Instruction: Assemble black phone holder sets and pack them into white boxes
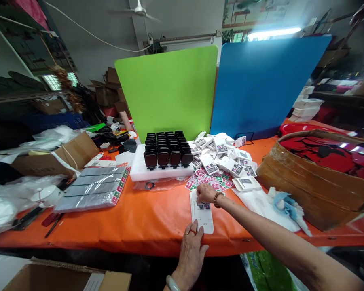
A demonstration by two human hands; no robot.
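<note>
A flat white card [202,216] with small printed pictures lies on the orange table [145,220] near its front edge. My left hand [191,250], with rings and a pale bangle, rests its fingertips on the card's near end. My right hand [205,193], with a bead bracelet on the wrist, presses on the card's far end, fingers curled, beside a heap of red and green stickers [210,182]. Behind them sits a pile of small white boxes [223,155].
A white foam tray [160,169] holds rows of black square parts [167,148]. A wrapped sheet pack [94,188] lies left. Cardboard boxes stand left [60,157] and below the table edge [63,277]. A brown tub [315,182] stands right; green [166,89] and blue [261,85] boards behind.
</note>
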